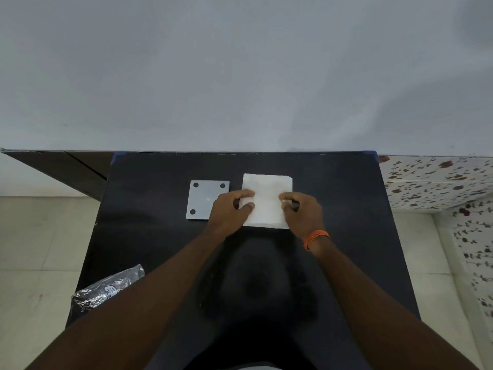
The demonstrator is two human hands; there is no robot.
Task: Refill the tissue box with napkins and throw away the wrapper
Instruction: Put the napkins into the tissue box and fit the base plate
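A white stack of napkins [267,193] lies on the black table [333,209], toward the far middle. My left hand [229,209] grips the stack's left edge between thumb and fingers. My right hand [302,212], an orange band on its wrist, pinches the right edge. Just left of the stack lies a flat grey square plate [204,198] with dark round spots at its corners, partly covered by my left hand. The clear crinkled wrapper [106,288] lies at the table's near left edge. No box body is visible.
A plain grey wall rises behind the table. A dark brown piece of furniture [66,166] stands at the far left. Floral-patterned cloth [440,182] lies to the right. Pale floor tiles [34,249] show on both sides.
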